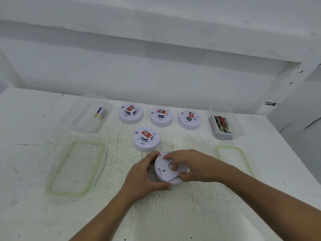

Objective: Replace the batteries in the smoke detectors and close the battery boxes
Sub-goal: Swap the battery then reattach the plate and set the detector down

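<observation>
- The four upright detectors beyond the upturned detector (pixel 163 172) in your hands, one (pixel 146 139) just behind it and three further back ( (pixel 130 114), (pixel 161 116), (pixel 189 119)), each carry a red label. The print is too small to read.
- The batteries (pixel 222 123) in the clear box (pixel 238 129) to its far right have black, red and gold wrappers with blurred lettering.
- Fine print on the upturned detector's flat back is unreadable.
- The upturned detector lies on the table (pixel 199 206) between your two hands.
- Your left hand (pixel 142 176) cups its left side, fingers curled round the far rim and thumb along the near rim.
- Your right hand (pixel 192 166) reaches over from the right. The forefinger lies on the far edge, other fingers curl at the round hole, and the thumb pinches the near-right rim.
- Both forearms angle inward.
- To the far left is another clear box (pixel 78 119) holding a battery (pixel 100 113).
- Green-rimmed lids lie to the left (pixel 74 168) and right (pixel 234 159).
</observation>
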`<action>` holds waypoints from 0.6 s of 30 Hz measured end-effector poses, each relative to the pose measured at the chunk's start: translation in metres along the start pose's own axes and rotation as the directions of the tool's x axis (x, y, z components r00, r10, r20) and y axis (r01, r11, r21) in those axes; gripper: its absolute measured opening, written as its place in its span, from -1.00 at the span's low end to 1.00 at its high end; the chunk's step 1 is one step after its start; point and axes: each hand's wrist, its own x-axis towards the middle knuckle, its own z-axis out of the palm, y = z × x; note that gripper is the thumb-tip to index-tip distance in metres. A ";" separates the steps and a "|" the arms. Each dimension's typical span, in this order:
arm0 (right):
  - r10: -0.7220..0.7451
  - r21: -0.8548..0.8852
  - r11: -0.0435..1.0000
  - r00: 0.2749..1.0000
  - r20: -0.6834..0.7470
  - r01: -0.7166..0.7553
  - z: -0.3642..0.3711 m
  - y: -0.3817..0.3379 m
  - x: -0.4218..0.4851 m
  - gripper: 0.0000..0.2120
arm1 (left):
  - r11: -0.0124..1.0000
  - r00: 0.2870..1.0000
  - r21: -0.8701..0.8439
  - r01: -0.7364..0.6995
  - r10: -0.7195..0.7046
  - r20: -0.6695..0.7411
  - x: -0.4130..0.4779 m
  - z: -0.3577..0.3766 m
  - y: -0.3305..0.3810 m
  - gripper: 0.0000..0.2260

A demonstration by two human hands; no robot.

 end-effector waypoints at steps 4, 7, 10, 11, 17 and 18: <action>-0.016 0.010 1.000 1.000 -0.006 0.016 0.000 0.003 0.002 -0.80 | 1.000 1.000 0.010 -0.001 0.001 -0.004 0.000 0.000 -0.001 -0.09; -0.017 0.026 1.000 1.000 -0.012 0.017 0.002 0.004 0.001 -0.78 | 1.000 1.000 0.007 -0.002 0.002 -0.006 0.000 0.000 -0.001 -0.09; -0.021 0.046 0.999 0.999 -0.040 0.023 0.005 0.004 0.000 -0.79 | 1.000 1.000 0.003 0.001 -0.001 -0.006 0.001 0.000 -0.001 -0.09; -0.021 0.045 0.999 0.998 -0.053 0.023 0.007 0.004 0.000 -0.75 | 1.000 1.000 0.000 0.004 -0.004 -0.005 0.001 0.000 -0.001 -0.09; -0.019 0.079 0.997 0.997 -0.077 0.025 0.018 0.003 0.000 -0.51 | 1.000 1.000 -0.003 0.018 -0.018 -0.004 0.002 0.000 0.000 -0.08; -0.020 0.087 0.996 0.996 -0.082 0.027 0.019 0.003 0.000 -0.49 | 1.000 1.000 -0.002 0.020 -0.020 -0.004 0.002 0.000 0.000 -0.08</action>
